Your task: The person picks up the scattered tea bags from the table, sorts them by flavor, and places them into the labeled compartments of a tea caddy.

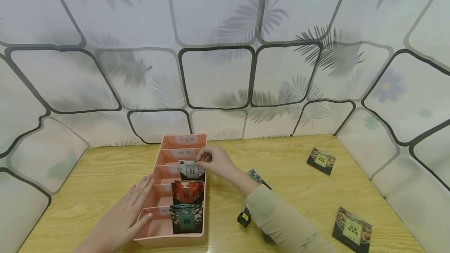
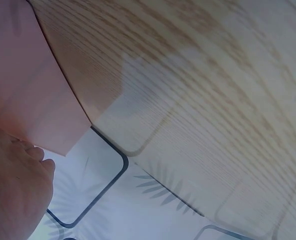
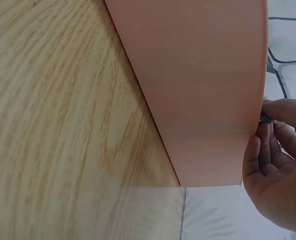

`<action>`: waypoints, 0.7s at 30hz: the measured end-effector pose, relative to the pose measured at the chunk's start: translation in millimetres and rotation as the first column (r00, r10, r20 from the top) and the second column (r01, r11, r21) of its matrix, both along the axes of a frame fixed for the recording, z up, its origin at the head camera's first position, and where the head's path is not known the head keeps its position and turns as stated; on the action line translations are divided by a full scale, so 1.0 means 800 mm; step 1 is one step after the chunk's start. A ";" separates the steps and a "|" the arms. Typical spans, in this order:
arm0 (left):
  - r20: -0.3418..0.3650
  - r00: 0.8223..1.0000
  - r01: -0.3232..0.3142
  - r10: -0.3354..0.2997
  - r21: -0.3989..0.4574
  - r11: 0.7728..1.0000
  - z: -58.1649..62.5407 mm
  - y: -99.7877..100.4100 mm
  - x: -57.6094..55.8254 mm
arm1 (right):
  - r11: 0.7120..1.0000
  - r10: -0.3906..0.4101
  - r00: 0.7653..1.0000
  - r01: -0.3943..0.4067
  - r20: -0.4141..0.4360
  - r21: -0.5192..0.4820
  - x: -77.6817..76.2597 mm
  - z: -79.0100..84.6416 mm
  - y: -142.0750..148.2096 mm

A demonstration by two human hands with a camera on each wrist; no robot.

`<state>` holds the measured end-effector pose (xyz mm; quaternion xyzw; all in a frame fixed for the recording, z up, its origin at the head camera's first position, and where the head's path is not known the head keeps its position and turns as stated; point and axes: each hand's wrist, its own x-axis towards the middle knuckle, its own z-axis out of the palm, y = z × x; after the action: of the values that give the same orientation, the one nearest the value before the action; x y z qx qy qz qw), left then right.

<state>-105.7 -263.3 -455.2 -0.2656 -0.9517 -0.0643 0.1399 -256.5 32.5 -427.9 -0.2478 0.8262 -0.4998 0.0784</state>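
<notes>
Lower center, the left hand [image 1: 123,216] lies flat against the box [image 1: 197,143], steadying it, while the right hand [image 1: 214,162] pinches a packet [image 1: 191,170] over the middle compartment.

The person's left hand [image 1: 121,216] is bare, with no ring, watch or glove showing, and no cuff is visible at its wrist. The right hand [image 1: 214,162] is likewise bare, its nails short and unpainted. The right forearm wears a long sleeve [image 1: 281,221] of soft, pale olive-beige cloth, close-fitting and smooth, ending in a plain cuff at the wrist. Near the sleeve's lower end, toward 5 o'clock, sits a small faint dark marking on the fabric.
</notes>
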 end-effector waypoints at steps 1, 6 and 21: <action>0.002 1.000 -0.001 0.001 0.000 1.000 0.000 0.000 0.000 | 1.000 0.000 1.000 0.000 -0.005 0.004 0.000 -0.001 0.000; 0.006 1.000 -0.005 0.005 -0.004 1.000 0.000 0.000 0.000 | 1.000 0.001 0.999 0.000 -0.032 0.025 0.002 -0.001 -0.001; 0.008 1.000 -0.010 0.010 0.002 1.000 -0.001 0.000 0.000 | 0.998 0.019 0.999 -0.017 -0.035 0.056 0.002 0.003 0.000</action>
<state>-105.5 -263.3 -456.1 -0.2604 -0.9536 -0.0654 0.1365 -254.7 32.9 -425.7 -0.2619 0.8388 -0.4714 0.0751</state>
